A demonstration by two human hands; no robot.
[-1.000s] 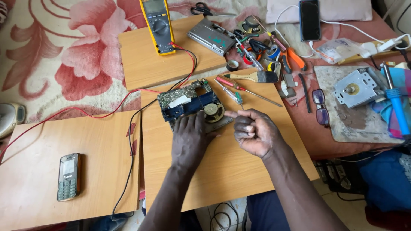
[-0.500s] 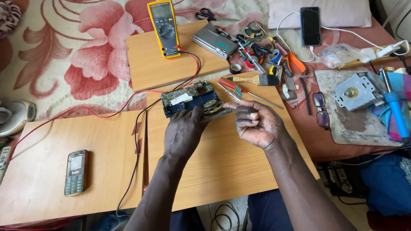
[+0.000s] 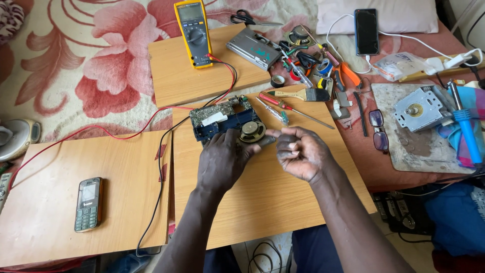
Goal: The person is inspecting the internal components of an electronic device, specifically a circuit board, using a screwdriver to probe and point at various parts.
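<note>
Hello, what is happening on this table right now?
A person sits at a wooden board with an opened blue electronic device on it. The left hand rests on the device beside its small round speaker. The right hand is curled just to the right; whether it holds anything is unclear. A yellow multimeter lies behind, with a pile of tools nearby.

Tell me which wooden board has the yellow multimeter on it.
The far board, top centre. The yellow multimeter rests on its upper edge. The near-left board carries a keypad phone; the middle board is under both hands.
</note>
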